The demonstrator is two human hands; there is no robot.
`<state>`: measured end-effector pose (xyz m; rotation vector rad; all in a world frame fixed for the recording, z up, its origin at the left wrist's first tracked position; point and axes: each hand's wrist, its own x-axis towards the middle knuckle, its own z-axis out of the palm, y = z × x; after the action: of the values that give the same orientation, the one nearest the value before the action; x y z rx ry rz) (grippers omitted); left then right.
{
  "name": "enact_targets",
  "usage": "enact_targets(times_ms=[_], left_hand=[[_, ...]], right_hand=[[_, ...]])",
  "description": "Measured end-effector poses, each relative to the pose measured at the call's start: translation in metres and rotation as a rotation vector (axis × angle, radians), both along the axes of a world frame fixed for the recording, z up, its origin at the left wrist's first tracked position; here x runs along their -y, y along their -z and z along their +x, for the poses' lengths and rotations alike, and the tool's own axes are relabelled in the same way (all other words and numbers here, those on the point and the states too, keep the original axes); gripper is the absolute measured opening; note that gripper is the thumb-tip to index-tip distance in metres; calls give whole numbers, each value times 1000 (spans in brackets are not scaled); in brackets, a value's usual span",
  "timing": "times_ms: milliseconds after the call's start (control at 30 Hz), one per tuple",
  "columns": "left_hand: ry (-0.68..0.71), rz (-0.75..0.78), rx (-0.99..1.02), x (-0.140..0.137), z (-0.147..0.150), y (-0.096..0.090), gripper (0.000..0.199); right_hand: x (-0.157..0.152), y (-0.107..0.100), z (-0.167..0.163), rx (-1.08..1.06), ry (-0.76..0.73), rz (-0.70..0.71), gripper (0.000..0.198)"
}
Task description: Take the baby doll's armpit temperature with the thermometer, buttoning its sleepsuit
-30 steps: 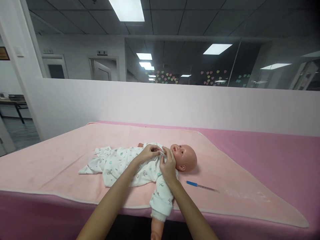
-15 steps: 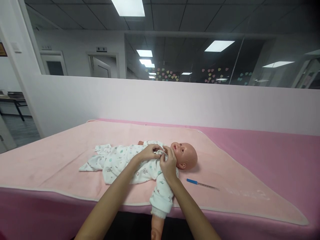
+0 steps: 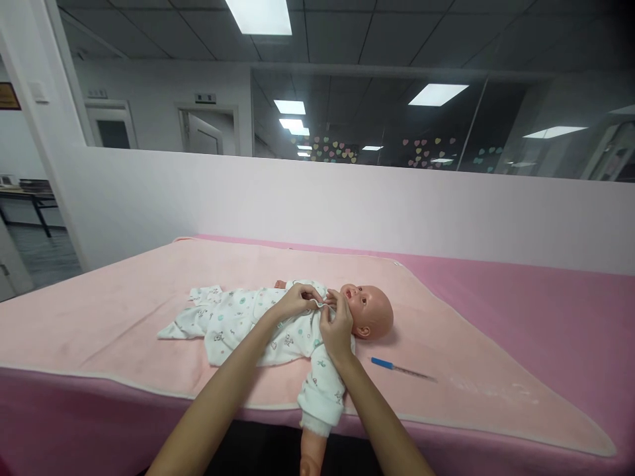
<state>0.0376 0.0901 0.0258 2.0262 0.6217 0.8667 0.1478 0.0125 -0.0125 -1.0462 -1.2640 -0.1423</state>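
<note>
One head view: left hand (image 3: 297,301) and right hand (image 3: 338,330), fingers nearly closed, pinch the upper front of a white printed fabric garment (image 3: 288,342) enclosing a bald plastic baby doll (image 3: 374,312) on a peach blanket (image 3: 124,291).

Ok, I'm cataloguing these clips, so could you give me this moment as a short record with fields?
Left hand: the left hand pinches the pale edge of the patterned outfit near the neck
Right hand: the right hand has its fingers on the same edge, beside the doll's face
Doll: the doll lies face up, head toward picture right, one arm past the table's near edge
Under it: peach blanket
Nearby: slim blue-ended stick, lying on the blanket
</note>
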Motion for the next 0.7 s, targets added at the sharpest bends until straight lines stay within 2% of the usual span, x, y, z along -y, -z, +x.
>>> enact_targets(times_ms=[100, 333, 533, 700], left_hand=[[-49, 68, -21, 1, 0, 1, 19], [-118, 77, -78, 4, -2, 1, 26], [-23, 51, -64, 3, -3, 0, 24], [2, 42, -65, 0, -3, 0, 20]], right_hand=[[0, 0, 0, 17, 15, -6, 25], [-1, 0, 1, 55, 68, -9, 22], [-1, 0, 0, 79, 82, -21, 22], [0, 0, 0, 91, 90, -24, 21]])
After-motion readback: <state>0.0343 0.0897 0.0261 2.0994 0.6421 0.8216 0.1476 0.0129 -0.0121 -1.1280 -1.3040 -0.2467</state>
